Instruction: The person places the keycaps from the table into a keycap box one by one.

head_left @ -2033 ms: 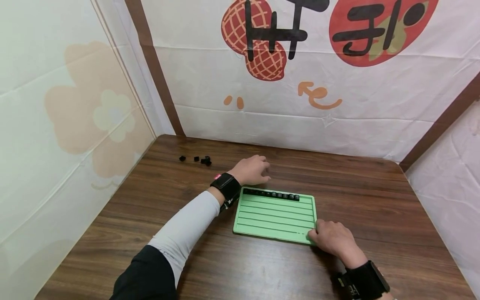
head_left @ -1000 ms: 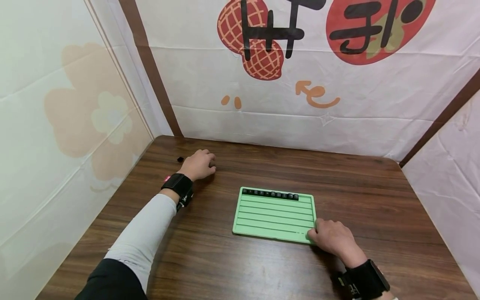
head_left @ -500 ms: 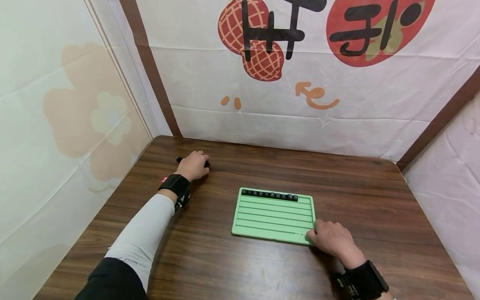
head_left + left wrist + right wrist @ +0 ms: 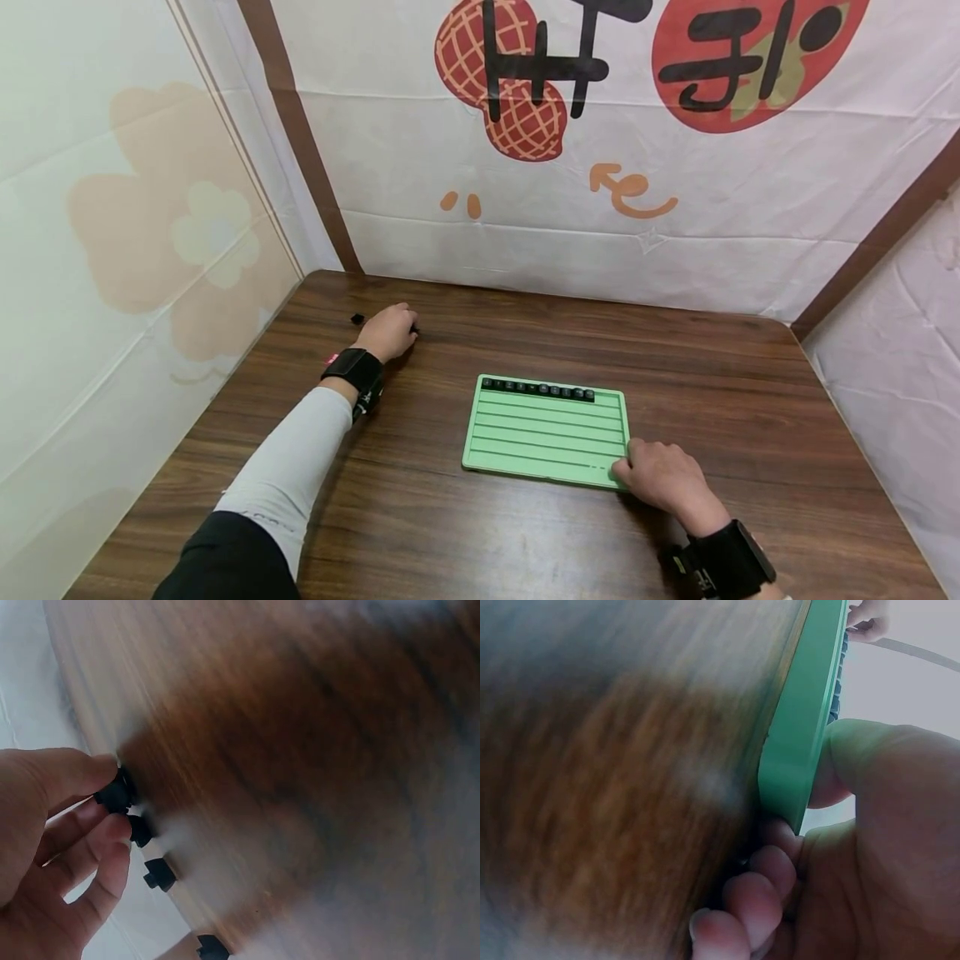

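Observation:
At the back left of the table, my left hand pinches a small black keycap between thumb and finger. Close by its fingers lie more loose keycaps, one touching or nearly touching a fingertip and another keycap a little apart. My right hand grips the front right corner of a light green ridged tray, thumb on top and fingers curled at the side and below. A row of black keycaps fills most of the tray's back groove.
One loose keycap lies left of my left hand, near the back of the brown wooden table. Printed white cloth hangs behind the table and along both sides.
My left hand has moved left from behind the tray to the loose keycaps, and its fingers have closed on one. The right hand stays on the tray corner.

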`<state>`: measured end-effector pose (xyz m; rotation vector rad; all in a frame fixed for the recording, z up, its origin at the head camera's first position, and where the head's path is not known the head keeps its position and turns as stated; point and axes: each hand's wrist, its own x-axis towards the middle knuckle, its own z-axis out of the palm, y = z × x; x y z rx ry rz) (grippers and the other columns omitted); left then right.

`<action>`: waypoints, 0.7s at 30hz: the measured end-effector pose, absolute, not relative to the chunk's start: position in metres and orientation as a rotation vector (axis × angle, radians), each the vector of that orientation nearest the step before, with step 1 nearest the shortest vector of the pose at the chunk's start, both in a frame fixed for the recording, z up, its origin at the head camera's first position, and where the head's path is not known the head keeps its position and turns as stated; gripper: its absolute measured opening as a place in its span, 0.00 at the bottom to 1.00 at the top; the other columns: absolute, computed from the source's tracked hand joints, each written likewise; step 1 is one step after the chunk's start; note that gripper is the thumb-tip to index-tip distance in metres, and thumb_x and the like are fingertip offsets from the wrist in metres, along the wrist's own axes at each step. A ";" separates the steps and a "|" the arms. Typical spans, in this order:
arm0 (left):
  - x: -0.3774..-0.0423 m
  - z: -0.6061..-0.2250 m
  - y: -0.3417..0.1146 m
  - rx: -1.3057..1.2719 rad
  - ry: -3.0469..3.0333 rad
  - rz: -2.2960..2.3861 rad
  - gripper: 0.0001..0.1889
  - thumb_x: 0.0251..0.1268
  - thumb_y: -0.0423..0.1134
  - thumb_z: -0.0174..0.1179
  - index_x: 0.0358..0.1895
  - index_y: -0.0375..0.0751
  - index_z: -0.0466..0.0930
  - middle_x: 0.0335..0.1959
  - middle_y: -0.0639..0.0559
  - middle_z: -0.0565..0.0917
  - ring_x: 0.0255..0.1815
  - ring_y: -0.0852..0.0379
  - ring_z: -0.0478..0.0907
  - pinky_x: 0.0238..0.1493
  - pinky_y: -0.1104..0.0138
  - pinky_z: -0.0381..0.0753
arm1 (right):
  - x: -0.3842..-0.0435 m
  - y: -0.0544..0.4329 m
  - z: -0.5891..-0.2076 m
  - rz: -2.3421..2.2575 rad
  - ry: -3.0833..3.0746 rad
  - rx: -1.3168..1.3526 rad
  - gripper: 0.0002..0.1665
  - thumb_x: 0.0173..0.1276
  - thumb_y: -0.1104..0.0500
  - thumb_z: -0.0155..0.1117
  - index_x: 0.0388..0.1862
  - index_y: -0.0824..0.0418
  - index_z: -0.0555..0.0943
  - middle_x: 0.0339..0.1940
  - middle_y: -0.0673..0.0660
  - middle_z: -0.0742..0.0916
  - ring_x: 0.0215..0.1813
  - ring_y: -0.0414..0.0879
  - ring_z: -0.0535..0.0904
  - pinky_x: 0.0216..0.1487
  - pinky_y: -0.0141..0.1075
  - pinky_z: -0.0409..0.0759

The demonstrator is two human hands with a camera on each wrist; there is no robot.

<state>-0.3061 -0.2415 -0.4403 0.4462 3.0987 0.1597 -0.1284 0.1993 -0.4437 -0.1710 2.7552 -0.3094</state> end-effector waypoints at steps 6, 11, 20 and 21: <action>-0.306 -0.442 -0.243 0.466 3.117 0.188 0.05 0.70 0.33 0.62 0.42 0.36 0.85 0.44 0.41 0.80 0.42 0.46 0.81 0.46 0.55 0.82 | -0.128 0.199 -0.442 -0.314 2.754 -0.176 0.12 0.66 0.53 0.52 0.27 0.58 0.70 0.22 0.55 0.72 0.27 0.50 0.68 0.30 0.42 0.60; -0.307 -0.443 -0.244 0.474 3.143 0.252 0.03 0.67 0.32 0.61 0.37 0.36 0.83 0.39 0.43 0.75 0.34 0.49 0.78 0.38 0.56 0.80 | -0.127 0.200 -0.443 -0.350 2.760 -0.198 0.12 0.67 0.54 0.51 0.26 0.58 0.68 0.21 0.53 0.66 0.25 0.48 0.62 0.31 0.42 0.56; -0.306 -0.443 -0.241 0.485 3.166 0.297 0.05 0.67 0.33 0.60 0.39 0.37 0.85 0.42 0.41 0.75 0.42 0.46 0.75 0.45 0.55 0.78 | -0.126 0.198 -0.443 -0.357 2.760 -0.198 0.12 0.67 0.54 0.51 0.25 0.58 0.67 0.20 0.52 0.65 0.24 0.48 0.61 0.30 0.41 0.55; -0.307 -0.442 -0.240 0.481 3.161 0.309 0.06 0.67 0.33 0.60 0.40 0.37 0.86 0.42 0.41 0.75 0.42 0.46 0.76 0.46 0.55 0.79 | -0.126 0.198 -0.443 -0.355 2.761 -0.197 0.12 0.67 0.54 0.51 0.25 0.58 0.68 0.20 0.52 0.65 0.24 0.48 0.61 0.30 0.41 0.55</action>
